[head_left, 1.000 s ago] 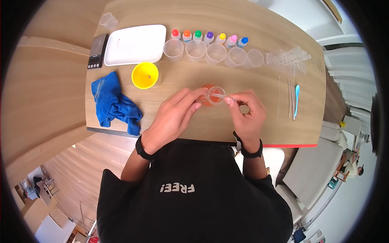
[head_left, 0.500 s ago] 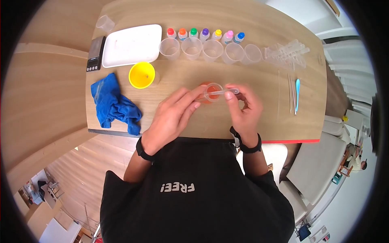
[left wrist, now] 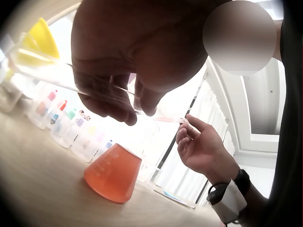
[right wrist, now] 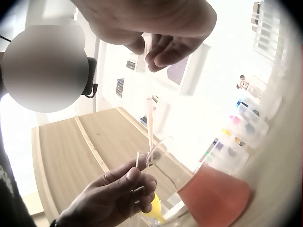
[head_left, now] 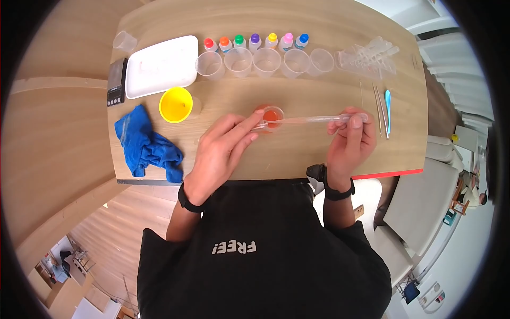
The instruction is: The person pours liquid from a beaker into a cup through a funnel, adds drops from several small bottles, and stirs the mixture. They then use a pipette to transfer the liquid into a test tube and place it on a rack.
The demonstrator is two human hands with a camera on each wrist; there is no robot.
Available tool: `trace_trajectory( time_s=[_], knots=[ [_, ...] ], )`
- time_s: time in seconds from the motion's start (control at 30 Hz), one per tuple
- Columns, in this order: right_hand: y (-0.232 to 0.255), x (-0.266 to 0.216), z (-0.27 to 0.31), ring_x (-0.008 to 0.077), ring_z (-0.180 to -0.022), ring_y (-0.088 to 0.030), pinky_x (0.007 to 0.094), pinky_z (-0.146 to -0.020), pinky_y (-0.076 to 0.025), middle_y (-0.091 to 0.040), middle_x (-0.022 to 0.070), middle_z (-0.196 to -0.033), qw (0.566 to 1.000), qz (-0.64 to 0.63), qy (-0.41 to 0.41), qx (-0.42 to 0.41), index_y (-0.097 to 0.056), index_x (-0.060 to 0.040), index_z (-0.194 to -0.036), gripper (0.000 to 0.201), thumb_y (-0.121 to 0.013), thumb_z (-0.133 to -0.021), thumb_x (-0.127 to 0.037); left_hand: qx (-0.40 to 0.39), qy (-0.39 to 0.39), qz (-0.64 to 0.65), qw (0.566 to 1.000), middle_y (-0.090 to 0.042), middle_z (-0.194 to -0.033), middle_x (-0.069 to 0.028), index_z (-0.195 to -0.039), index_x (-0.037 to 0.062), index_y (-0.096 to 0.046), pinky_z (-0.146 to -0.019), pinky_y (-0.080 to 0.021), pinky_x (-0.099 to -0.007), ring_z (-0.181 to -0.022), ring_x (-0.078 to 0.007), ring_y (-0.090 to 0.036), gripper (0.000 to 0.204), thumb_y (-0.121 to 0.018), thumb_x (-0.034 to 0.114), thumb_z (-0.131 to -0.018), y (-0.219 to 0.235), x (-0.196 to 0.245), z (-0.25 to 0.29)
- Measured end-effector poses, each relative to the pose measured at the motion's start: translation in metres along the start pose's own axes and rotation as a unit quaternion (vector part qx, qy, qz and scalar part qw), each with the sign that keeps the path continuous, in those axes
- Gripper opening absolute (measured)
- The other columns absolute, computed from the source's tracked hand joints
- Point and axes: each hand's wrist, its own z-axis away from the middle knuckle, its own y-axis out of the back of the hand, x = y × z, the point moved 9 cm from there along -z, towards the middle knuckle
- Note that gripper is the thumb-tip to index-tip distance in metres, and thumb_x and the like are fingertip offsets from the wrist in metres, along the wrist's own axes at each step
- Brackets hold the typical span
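Observation:
My left hand [head_left: 215, 151] holds a clear test tube [left wrist: 47, 75] tilted, its mouth beside the flask's neck in the head view. With its fingertips my right hand [head_left: 350, 141] pinches the bulb end of a clear plastic dropper pipette [head_left: 308, 119]. The pipette stretches leftward, and its tip end lies at the test tube's mouth; pinkish liquid shows in it in the right wrist view. Below the hands a conical flask [left wrist: 113, 172] of orange-red liquid stands upright on the table.
Capped color bottles [head_left: 255, 41] stand behind a row of clear cups [head_left: 266, 61]. Left are a yellow cup [head_left: 176, 105], blue cloth [head_left: 143, 143], white tray [head_left: 162, 66] and scale [head_left: 117, 82]. Right are clear tubes in a rack [head_left: 369, 58] and a blue spatula [head_left: 388, 111].
My right hand has drawn the pipette up out of the flask and moved right. The pipette's tip end is now at the test tube's mouth; my left hand keeps its hold.

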Motion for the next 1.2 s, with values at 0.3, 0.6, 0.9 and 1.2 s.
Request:
trace_trajectory(
  time_s=[0.3,0.6,0.9,1.2],
  knots=[
    [0.022,0.016,-0.002,0.0146,-0.069,-0.066,0.0284,-0.062,-0.051,-0.071,0.0082,-0.084,0.997,-0.023,-0.045,0.061,-0.066,0.0027,-0.112,0.020,-0.061,-0.110,-0.017,0.010,-0.013,-0.024,1.000,-0.070,-0.100,-0.0112,-0.135,0.0091,-0.075,-0.074,-0.054,-0.0399,-0.085,-0.0292,-0.066,0.045,-0.080,0.004,-0.090,0.002,0.003,0.000],
    [0.000,0.015,0.003,0.0151,-0.072,-0.070,0.0273,-0.065,-0.054,-0.073,0.0090,-0.090,0.999,0.010,-0.047,0.001,-0.066,0.0022,-0.112,0.016,-0.064,-0.109,-0.014,0.016,-0.021,-0.027,0.999,-0.070,-0.100,-0.0118,-0.134,0.0071,-0.075,-0.074,-0.054,-0.0406,-0.085,-0.0301,-0.066,0.044,-0.080,0.005,-0.091,0.002,0.005,-0.002],
    [-0.007,0.012,0.010,0.0145,-0.076,-0.072,0.0273,-0.067,-0.056,-0.075,0.0119,-0.095,0.998,0.048,0.007,-0.028,-0.066,-0.0002,-0.108,0.007,-0.069,-0.105,-0.006,-0.014,-0.002,-0.022,1.000,-0.070,-0.104,-0.0161,-0.136,0.0001,-0.071,-0.083,-0.054,-0.0374,-0.092,-0.0305,-0.067,0.044,-0.075,-0.002,-0.093,0.000,0.004,-0.003],
    [0.007,-0.031,0.003,0.0181,-0.075,-0.072,0.0299,-0.067,-0.058,-0.073,0.0139,-0.096,0.998,-0.017,0.063,0.005,-0.066,0.0014,-0.114,0.019,-0.072,-0.103,-0.012,-0.017,0.011,-0.017,1.000,-0.070,-0.105,-0.0156,-0.137,0.0002,-0.071,-0.083,-0.055,-0.0369,-0.093,-0.0289,-0.068,0.044,-0.075,-0.002,-0.093,0.000,0.003,-0.001]
  ],
)
